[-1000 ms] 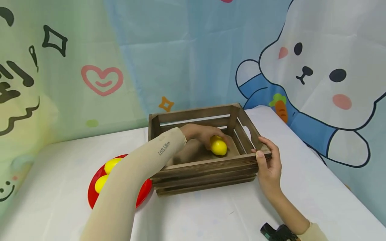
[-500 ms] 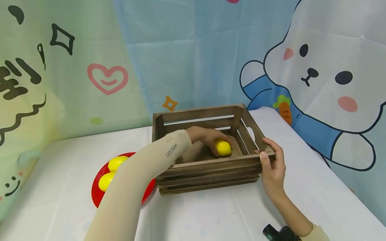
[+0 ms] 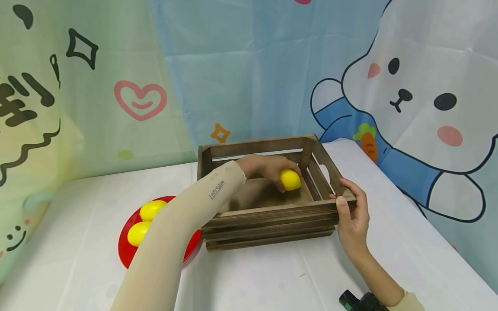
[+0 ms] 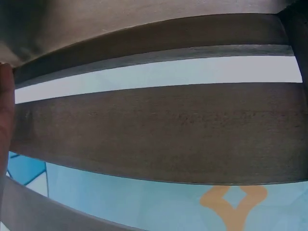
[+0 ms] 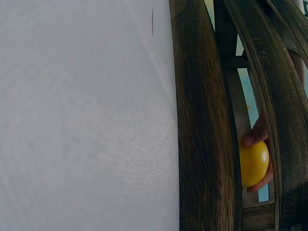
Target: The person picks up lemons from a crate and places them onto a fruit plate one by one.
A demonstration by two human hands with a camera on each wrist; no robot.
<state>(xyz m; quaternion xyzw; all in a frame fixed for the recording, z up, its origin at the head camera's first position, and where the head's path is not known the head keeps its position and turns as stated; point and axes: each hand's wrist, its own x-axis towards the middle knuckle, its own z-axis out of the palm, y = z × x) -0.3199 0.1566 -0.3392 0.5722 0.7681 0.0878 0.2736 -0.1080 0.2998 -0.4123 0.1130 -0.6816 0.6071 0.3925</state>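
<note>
Inside a brown slatted wooden crate (image 3: 268, 216), my left hand (image 3: 270, 168) holds a yellow lemon (image 3: 290, 179) near the right end. Through the gap between slats in the right wrist view, the lemon (image 5: 254, 163) shows with fingers around it, a little above the crate floor. My right hand (image 3: 353, 218) grips the crate's front right corner, thumb on the near face and fingers over the right end. Only the edge of my left hand (image 4: 6, 106) appears in the left wrist view, beside the crate's slats (image 4: 159, 134).
Left of the crate, a red plate (image 3: 126, 250) carries lemons (image 3: 151, 210), partly hidden by my left sleeve (image 3: 167, 242). White cloth (image 3: 264, 276) covers the table. Behind it hangs a printed cartoon curtain (image 3: 241, 77).
The lemon in my left hand has risen slightly off the crate floor. My right hand keeps its grip on the corner. The head view has shifted a little.
</note>
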